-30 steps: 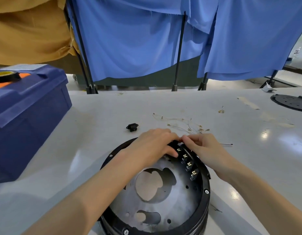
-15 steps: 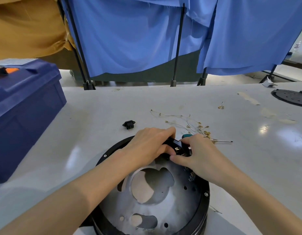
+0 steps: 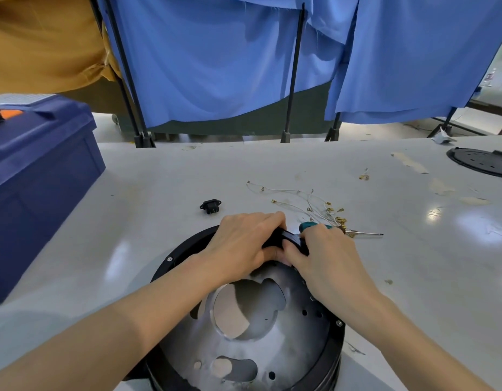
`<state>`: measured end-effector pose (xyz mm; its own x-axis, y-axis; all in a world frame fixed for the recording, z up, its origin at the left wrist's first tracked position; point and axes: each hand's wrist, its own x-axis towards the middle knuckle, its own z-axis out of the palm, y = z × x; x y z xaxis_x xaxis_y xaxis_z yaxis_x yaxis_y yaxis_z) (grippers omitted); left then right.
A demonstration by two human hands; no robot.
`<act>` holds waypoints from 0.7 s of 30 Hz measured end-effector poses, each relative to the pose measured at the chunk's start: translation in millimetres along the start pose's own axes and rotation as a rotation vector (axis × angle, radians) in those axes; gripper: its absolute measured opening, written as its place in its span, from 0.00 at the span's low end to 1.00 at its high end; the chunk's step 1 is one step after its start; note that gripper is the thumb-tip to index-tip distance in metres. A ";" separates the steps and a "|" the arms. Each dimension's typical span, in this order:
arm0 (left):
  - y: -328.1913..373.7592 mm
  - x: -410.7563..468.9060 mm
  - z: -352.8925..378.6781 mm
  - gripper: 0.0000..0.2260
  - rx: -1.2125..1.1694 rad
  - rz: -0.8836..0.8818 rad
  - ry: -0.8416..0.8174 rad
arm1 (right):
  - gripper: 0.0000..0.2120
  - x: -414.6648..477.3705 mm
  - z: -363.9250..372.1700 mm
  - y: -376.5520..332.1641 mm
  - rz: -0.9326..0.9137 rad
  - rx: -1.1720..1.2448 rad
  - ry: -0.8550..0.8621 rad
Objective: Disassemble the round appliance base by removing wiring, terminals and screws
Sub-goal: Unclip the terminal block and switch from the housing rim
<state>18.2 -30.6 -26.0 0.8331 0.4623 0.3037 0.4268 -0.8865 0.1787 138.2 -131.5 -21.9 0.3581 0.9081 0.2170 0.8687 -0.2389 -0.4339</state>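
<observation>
Round appliance base (image 3: 295,342) stands on the white table (image 3: 413,263) at 6 o'clock of our view, with its metal plate facing up. Both our hands meet at 12 o'clock of its rim, on a black terminal block (image 3: 283,238). Our left hand (image 3: 244,241) has its fingers curled over the block, and our right hand (image 3: 326,255) pinches it from the other side; the fingertips are mostly hidden. We judge that the step in hand is to free this block from the rim. Removed wires (image 3: 309,201) lie at 1 o'clock from the base, a small black socket (image 3: 211,206) at 11 o'clock, and a screwdriver (image 3: 365,233) just behind our right hand. The next move probably calls for a firm, even pull upward, and if the block does not come, for the screwdriver.
</observation>
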 end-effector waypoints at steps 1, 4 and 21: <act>-0.3 0.0 0.7 0.16 0.002 -0.002 0.005 | 0.20 0.2 0.2 1.2 0.007 0.007 0.005; -0.9 -1.0 1.9 0.19 -0.006 -0.007 -0.007 | 0.19 0.4 0.0 5.2 0.017 0.029 0.006; -3.1 0.2 2.7 0.13 -0.039 -0.029 0.002 | 0.18 -1.8 -0.5 2.0 0.006 0.036 0.017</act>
<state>18.0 -27.8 -29.0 0.8196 0.4880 0.3001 0.4369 -0.8713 0.2235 139.5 -133.8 -22.8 0.3690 0.9007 0.2292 0.8541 -0.2314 -0.4659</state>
